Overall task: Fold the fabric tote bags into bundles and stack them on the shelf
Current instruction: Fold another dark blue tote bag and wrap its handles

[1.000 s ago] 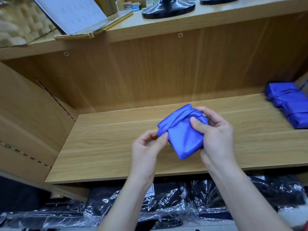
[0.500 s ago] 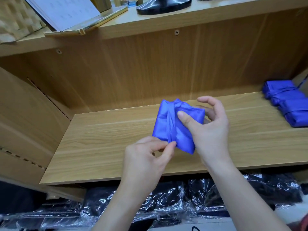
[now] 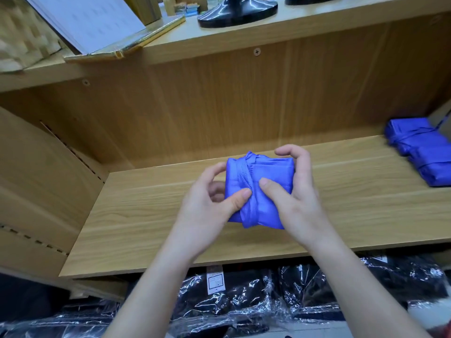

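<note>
The blue bundle is held over the shelf. The grip of the left hand and of the right hand is curled round it, thumbs pressed on top. The strap should be pulled snug, so nothing slips loose.

**Blue bags, brown wood**

The folded bag is bright blue all over, with a blue strap across it. The pile at the right is the same blue. The shelf is pale yellow-brown wood with thin wavy lines. The back wall is a darker orange-brown. Up top, the stands are shiny black, the paper is white, the tray is gold, and the basket has tan and cream checks. Below, the packs are black under shiny clear wrap, with a white tag.
</note>
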Motion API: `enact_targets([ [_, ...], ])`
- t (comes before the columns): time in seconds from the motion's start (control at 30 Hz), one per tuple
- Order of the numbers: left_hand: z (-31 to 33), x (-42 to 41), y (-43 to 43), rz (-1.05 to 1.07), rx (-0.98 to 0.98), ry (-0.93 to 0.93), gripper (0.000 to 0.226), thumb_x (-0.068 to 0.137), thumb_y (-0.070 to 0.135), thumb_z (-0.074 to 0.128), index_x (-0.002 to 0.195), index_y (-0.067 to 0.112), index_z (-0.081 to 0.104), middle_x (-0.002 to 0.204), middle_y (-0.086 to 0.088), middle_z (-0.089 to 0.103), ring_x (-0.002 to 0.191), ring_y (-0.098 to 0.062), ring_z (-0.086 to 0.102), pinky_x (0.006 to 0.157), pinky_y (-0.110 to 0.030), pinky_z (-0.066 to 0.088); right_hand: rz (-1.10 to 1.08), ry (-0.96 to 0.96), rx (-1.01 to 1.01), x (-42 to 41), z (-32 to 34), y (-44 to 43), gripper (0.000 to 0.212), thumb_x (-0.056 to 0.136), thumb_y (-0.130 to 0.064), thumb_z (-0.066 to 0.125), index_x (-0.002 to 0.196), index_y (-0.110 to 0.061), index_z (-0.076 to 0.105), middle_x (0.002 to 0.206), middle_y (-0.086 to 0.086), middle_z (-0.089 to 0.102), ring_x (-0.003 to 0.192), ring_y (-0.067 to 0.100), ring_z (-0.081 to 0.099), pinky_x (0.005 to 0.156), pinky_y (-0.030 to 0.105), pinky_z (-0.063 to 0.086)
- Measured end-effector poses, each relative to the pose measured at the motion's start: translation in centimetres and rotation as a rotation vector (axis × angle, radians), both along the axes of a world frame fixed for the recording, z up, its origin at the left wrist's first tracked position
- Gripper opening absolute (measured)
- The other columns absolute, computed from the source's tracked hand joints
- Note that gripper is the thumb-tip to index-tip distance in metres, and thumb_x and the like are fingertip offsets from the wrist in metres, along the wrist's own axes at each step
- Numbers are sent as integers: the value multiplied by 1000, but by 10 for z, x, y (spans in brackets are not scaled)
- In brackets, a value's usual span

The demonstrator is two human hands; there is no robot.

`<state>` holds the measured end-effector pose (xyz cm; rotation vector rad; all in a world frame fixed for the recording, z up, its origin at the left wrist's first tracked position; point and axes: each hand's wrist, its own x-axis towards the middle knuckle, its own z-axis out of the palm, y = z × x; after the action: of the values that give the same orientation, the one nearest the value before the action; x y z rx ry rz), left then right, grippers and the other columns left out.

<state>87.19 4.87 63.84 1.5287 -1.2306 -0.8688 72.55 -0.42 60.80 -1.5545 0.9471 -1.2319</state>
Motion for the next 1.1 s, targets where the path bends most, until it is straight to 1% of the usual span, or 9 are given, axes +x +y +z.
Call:
enact_targets([
  [0.03, 2, 0, -2, -32, 62, 154, 41, 81, 12, 74, 116, 25, 58, 90, -3, 75, 83, -19, 72, 73, -31, 59, 31, -14, 27, 1, 0, 0, 31, 83, -34, 54, 110, -38, 41, 99, -13, 56, 88, 7, 54, 82, 26, 44],
  [0.17, -10, 0, -8, -81, 96, 259, 47, 70, 2, 83, 110, 9, 59, 91, -14, 75, 85, -29, 72, 78, -42, 59, 63, 132, -108, 2, -9, 2, 20, 92, -38, 44, 112, -35, 40, 96, -25, 51, 88, 0, 51, 83, 17, 38],
  [0.33, -28, -2, -7, -75, 99, 363, 76, 53, 22, 86, 121, 16, 53, 104, -12, 70, 92, -22, 67, 79, -36, 57, 151, 248, -244, -3, -7, -3, 11, 94, -25, 46, 103, -31, 43, 85, -23, 48, 80, -1, 49, 73, 12, 34],
  [0.47, -23, 2, 7, -90, -205, -179, 75, 62, 42, 82, 130, 41, 49, 127, 11, 54, 118, -10, 55, 94, -27, 48, -18, -13, 104, -7, -3, -16, 9, 91, -21, 51, 91, -30, 50, 78, -20, 51, 70, 7, 46, 66, 25, 39],
  [0.57, -24, 8, 13, -284, -517, -770, 59, 75, 45, 74, 128, 26, 55, 132, 0, 54, 124, -19, 51, 102, -33, 43, -52, -120, 443, -13, 5, -18, 26, 93, -5, 47, 85, -28, 55, 79, 0, 52, 66, 19, 47, 58, 29, 39],
  [0.67, -26, 7, 10, -235, -659, -940, 35, 87, 25, 69, 120, 11, 64, 121, -4, 64, 113, -22, 60, 94, -37, 49, 129, -118, 592, -10, 10, -12, 29, 93, -4, 42, 90, -26, 62, 79, 7, 57, 60, 19, 51, 54, 29, 42],
  [0.83, -20, 13, 8, -25, -510, -731, 32, 88, 34, 62, 109, 12, 69, 100, 5, 72, 87, -7, 65, 77, -25, 52, 357, 169, 234, -24, 16, -1, 31, 86, -63, 44, 106, -46, 61, 114, -19, 62, 111, 4, 53, 98, 27, 39],
  [0.97, -9, 5, 11, -59, -255, -252, 14, 83, 37, 73, 95, 33, 68, 83, 21, 72, 75, 3, 65, 72, -11, 49, 197, 233, -107, -28, 18, 12, 27, 84, -48, 65, 97, -26, 55, 88, -17, 65, 81, 2, 59, 72, 14, 42],
  [1.1, -2, -6, 9, -66, -134, 195, 26, 64, 26, 73, 90, 20, 71, 82, 9, 75, 74, -3, 67, 67, -16, 52, 2, 256, -276, -15, 10, 15, 36, 86, -53, 58, 77, -24, 38, 69, -14, 55, 60, 7, 49, 56, 15, 35],
])
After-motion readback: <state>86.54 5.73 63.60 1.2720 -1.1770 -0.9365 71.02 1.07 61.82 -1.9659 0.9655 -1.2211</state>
